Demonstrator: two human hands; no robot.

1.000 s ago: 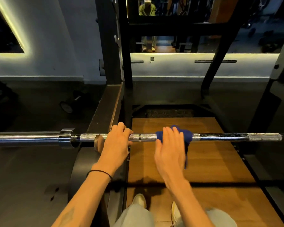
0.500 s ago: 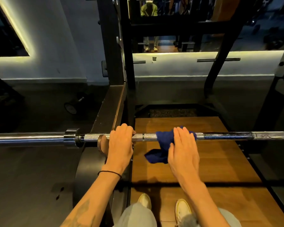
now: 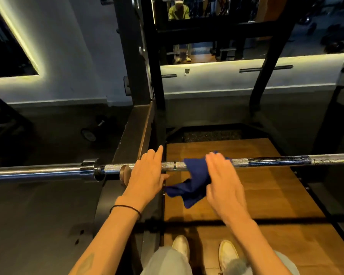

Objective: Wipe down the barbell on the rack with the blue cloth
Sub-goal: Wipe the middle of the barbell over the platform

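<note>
The barbell runs level across the view, lying on the black rack, its shiny sleeve reaching off to the left and the knurled shaft stretching right. Left hand sits on top of the shaft just right of the collar — fingers straight, index finger pointing forward past the bar, thumb out to the side, not wrapped around anything. A thin black band circles that wrist. Over to the right hand: flat and relaxed, fingers extended, palm pressing the blue cloth down over the bar. The cloth is draped across the shaft between the two hands, one bunched part on the steel and a loose flap hanging down toward the person. Below lies the wooden platform, and two pale shoes stand on it at the bottom edge — a dumbbell rests on the dark floor off to the left
</note>
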